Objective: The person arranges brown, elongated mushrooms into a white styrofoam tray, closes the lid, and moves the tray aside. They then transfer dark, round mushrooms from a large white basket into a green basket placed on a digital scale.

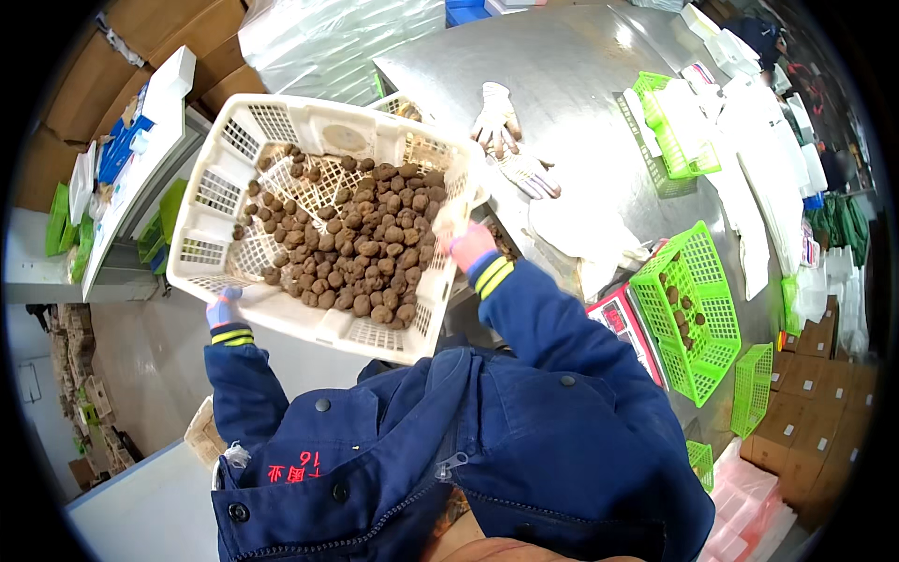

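A large white plastic crate [281, 316] is held up before me, tilted, and dark brown round lumps [372, 239] that look like truffles are heaped toward its right side. My left hand [225, 307], in a bluish glove, grips the rim at the near left corner. On the right end wall my right hand [472, 247], in a pinkish covering, holds the edge; its fingertips are partly hidden. To the right, a green plastic basket [695, 309] with several similar lumps rests on a red and white digital scale [628, 334].
Two soiled work gloves [497, 116] and a white cloth [586, 225] lie on the steel table [562, 56]. Another green basket [674, 126] holds white material. Stacked cardboard boxes [808, 393] stand at the far right. A white side table [133, 190] is at the left.
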Available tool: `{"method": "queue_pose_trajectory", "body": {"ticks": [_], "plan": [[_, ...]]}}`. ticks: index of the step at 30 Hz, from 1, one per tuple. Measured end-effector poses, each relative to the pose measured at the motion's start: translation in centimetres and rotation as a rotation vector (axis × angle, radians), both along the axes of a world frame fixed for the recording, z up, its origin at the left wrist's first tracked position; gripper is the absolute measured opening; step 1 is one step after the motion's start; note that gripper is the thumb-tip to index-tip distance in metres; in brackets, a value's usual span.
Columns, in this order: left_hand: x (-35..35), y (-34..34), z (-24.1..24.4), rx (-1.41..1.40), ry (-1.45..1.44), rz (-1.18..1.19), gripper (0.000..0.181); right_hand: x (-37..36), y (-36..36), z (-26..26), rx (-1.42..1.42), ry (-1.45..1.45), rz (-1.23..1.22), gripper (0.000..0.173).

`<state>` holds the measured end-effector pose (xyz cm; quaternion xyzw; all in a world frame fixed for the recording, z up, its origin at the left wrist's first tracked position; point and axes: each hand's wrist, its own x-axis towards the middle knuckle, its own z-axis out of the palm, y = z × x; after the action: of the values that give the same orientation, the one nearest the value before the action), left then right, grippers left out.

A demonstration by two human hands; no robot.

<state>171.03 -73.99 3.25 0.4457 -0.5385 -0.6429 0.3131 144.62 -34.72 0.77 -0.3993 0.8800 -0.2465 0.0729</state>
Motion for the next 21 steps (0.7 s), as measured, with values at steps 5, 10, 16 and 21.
{"method": "queue_pose_trajectory", "body": {"ticks": [5, 10, 16, 21], "plan": [[-5.8, 3.3, 7.5, -0.287, -0.014, -0.114, 0.038, 4.4, 4.5, 4.1, -1.192, -1.273, -0.478, 0.031], [-15.9, 6.9, 9.0, -0.219, 0.183, -0.44, 0.024, 1.8, 11.4, 7.7, -1.351, -0.996, -0.606, 0.04], [-34.4, 18.9, 11.4, -0.201, 0.426, -0.582, 0.041, -4.2, 20.1, 7.3, -1.56, -0.691, -0.728, 0.051], [-46.5, 22.8, 10.1, -0.132, 0.352, -0.701, 0.033, -6.9, 23.8, 5.7, -1.543, -0.544, -0.87, 0.05]]}}
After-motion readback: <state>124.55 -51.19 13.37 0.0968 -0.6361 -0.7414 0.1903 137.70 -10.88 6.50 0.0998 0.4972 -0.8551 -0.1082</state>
